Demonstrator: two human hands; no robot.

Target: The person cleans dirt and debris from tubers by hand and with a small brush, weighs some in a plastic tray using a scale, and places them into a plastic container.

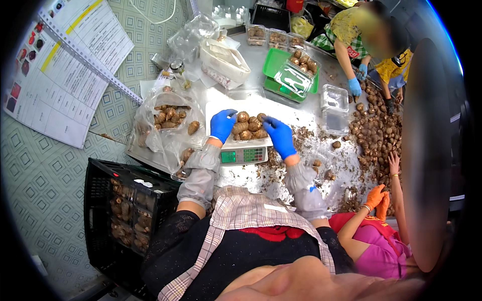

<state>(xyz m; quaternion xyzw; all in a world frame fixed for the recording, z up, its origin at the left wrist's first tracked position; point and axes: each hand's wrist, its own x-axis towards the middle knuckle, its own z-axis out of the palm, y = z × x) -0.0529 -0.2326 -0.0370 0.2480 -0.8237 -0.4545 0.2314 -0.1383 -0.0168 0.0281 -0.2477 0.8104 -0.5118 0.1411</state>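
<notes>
Several brown taro corms [246, 127] lie grouped on the pan of a digital scale [244, 155], whose lit display and keypad face me. A clear container around them is hard to make out. My left hand [223, 125], in a blue glove, is at the left side of the group, fingertips beside the corms. On the other side my right hand [279, 134], also blue-gloved, touches the upper right corm with its fingertips. Whether either hand grips anything is unclear. Left of the scale, an open plastic bag [145, 124] holds more corms.
Co-workers' gloved hands are at a large taro pile [380, 131] on the right. An open clear clamshell [335, 109] lies near it. Green trays [271, 64] and filled clamshells [257, 34] stand at the back. A black crate [98, 225] with packed boxes is lower left.
</notes>
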